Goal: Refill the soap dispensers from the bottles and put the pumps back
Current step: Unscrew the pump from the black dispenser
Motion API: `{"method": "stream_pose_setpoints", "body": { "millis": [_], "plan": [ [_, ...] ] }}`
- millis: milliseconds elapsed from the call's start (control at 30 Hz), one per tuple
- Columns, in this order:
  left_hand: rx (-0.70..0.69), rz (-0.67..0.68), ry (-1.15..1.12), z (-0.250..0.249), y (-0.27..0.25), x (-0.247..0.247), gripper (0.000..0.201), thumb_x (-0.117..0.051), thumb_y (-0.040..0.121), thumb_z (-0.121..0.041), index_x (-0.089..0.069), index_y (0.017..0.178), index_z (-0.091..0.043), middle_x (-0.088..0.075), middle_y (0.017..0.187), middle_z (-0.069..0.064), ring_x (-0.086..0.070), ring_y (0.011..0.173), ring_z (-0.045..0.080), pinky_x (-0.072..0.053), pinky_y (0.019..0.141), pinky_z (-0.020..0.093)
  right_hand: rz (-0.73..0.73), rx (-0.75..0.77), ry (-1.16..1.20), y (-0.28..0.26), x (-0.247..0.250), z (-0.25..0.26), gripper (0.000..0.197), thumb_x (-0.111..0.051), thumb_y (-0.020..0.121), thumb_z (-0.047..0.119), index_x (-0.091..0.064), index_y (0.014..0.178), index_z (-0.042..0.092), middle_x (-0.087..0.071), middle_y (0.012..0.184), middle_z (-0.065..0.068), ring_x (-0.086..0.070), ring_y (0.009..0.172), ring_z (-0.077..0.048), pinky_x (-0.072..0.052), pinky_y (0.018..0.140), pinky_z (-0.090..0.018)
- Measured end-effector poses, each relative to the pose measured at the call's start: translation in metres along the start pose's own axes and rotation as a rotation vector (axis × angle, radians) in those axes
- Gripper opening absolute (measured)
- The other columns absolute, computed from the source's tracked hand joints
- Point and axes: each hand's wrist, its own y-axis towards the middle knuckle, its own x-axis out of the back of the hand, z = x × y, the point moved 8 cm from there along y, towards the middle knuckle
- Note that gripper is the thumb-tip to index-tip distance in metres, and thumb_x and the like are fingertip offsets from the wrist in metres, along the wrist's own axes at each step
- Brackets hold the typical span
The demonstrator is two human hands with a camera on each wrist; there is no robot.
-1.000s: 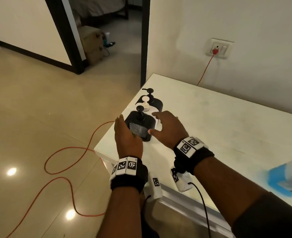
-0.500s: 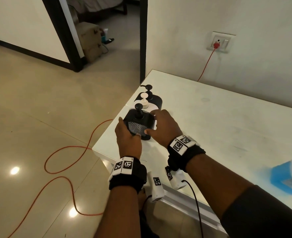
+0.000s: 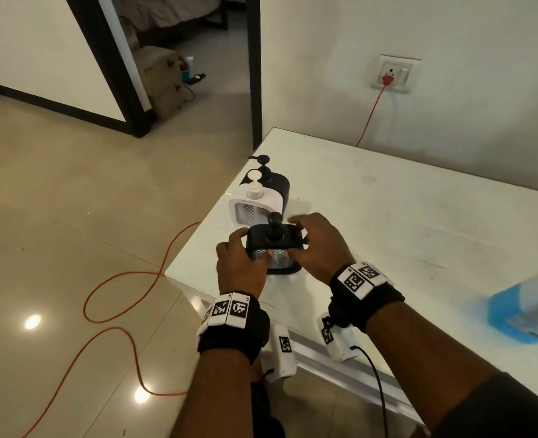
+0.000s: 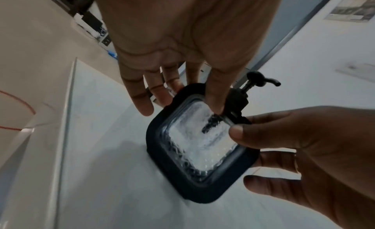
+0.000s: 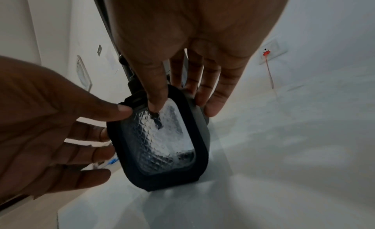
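Barely begun: both hands, left hand (image 3: 240, 267) and right hand (image 3: 316, 245), gripping nearest black dispenser (image 3: 274, 248), pump (image 3: 275, 229) on; two more at 12 o'clock untouched.

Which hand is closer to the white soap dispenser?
Right. The right hand grips the black dispenser just in front of the white soap dispenser; the left hand grips it lower, nearer the table edge.

The white table (image 3: 403, 222) stands against the wall. 3 dispensers sit in a row by its left edge: a black one (image 3: 275, 248) nearest, a white one (image 3: 256, 205), another black one (image 3: 278, 184) behind. A blue-and-white container (image 3: 526, 308), blurred, lies at the right.
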Motion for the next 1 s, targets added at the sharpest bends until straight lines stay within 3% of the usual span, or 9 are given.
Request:
{"method": "stream_pose_setpoints", "body": {
  "millis": [67,133,200,300,433,500,633,833,1000],
  "plan": [
    [-0.058,0.108,0.042,-0.013,-0.011,-0.020,0.073,-0.079,0.092,-0.021,-0.043,0.155,-0.025,-0.051,0.133,0.014,-0.055,0.124,0.031,-0.042,0.109,0.037,-0.026,-0.024,0.001,-0.016,0.019,-0.022,0.054,-0.079,0.078,0.015,-0.062,0.129,0.020,-0.058,0.120,0.000,-0.057,0.097,-0.017,-0.051,0.090,-0.031],
    [-0.132,0.214,0.089,-0.029,-0.026,-0.046,0.076,-0.081,0.091,-0.028,-0.042,0.157,-0.026,-0.051,0.130,0.011,-0.054,0.118,0.025,-0.041,0.101,0.027,-0.063,-0.055,0.013,-0.038,0.043,-0.047,0.052,-0.082,0.078,0.017,-0.063,0.126,0.022,-0.057,0.116,0.005,-0.055,0.091,-0.010,-0.044,0.080,-0.010],
    [-0.214,0.258,0.107,-0.045,-0.040,-0.068,0.073,-0.086,0.085,-0.034,-0.051,0.148,-0.025,-0.050,0.124,0.005,-0.054,0.116,0.023,-0.042,0.098,0.026,-0.088,-0.082,0.049,-0.062,0.066,-0.068,0.052,-0.085,0.077,0.017,-0.063,0.124,0.021,-0.056,0.112,0.008,-0.054,0.086,-0.002,-0.040,0.074,-0.005],
    [-0.305,0.346,0.046,-0.069,-0.063,-0.107,0.064,-0.091,0.078,-0.033,-0.055,0.130,-0.021,-0.052,0.123,-0.003,-0.052,0.113,0.013,-0.042,0.098,0.022,-0.164,-0.108,0.120,-0.102,0.101,-0.101,0.052,-0.085,0.078,0.017,-0.063,0.124,0.023,-0.060,0.114,0.007,-0.059,0.090,-0.007,-0.047,0.081,-0.019],
    [-0.341,0.504,-0.083,-0.088,-0.091,-0.147,0.046,-0.087,0.084,-0.026,-0.054,0.116,-0.030,-0.064,0.107,-0.021,-0.060,0.095,-0.014,-0.043,0.078,0.004,-0.265,-0.164,0.226,-0.141,0.130,-0.130,0.046,-0.081,0.083,0.023,-0.061,0.122,0.036,-0.063,0.116,0.014,-0.058,0.095,0.000,-0.046,0.078,-0.011],
    [-0.378,0.509,-0.085,-0.093,-0.103,-0.160,0.041,-0.085,0.086,-0.026,-0.056,0.115,-0.032,-0.065,0.106,-0.021,-0.058,0.092,-0.019,-0.041,0.075,0.001,-0.304,-0.169,0.286,-0.153,0.141,-0.139,0.044,-0.082,0.083,0.023,-0.063,0.121,0.036,-0.065,0.116,0.012,-0.060,0.098,-0.001,-0.054,0.081,-0.023],
    [-0.427,0.498,-0.097,-0.100,-0.115,-0.171,0.046,-0.086,0.086,-0.024,-0.051,0.115,-0.031,-0.062,0.104,-0.017,-0.055,0.090,-0.022,-0.044,0.072,0.002,-0.412,-0.167,0.470,-0.156,0.159,-0.140,0.040,-0.082,0.079,0.036,-0.071,0.118,0.031,-0.071,0.116,0.011,-0.064,0.112,-0.007,-0.058,0.091,-0.046],
    [-0.491,0.559,-0.111,-0.110,-0.123,-0.189,0.047,-0.086,0.084,-0.023,-0.049,0.110,-0.037,-0.063,0.103,-0.015,-0.060,0.090,-0.013,-0.048,0.072,0.008,-0.439,-0.196,0.444,-0.150,0.161,-0.140,0.032,-0.084,0.078,0.036,-0.074,0.106,0.024,-0.074,0.097,0.011,-0.069,0.097,-0.007,-0.058,0.091,-0.038],
    [-0.534,0.575,-0.109,-0.115,-0.126,-0.204,0.048,-0.087,0.083,-0.029,-0.050,0.113,-0.038,-0.062,0.104,-0.018,-0.058,0.093,-0.014,-0.048,0.074,0.007,-0.483,-0.246,0.512,-0.156,0.169,-0.155,0.022,-0.084,0.079,0.030,-0.077,0.098,0.023,-0.076,0.094,0.009,-0.071,0.096,-0.011,-0.058,0.093,-0.044]
  ]
}}
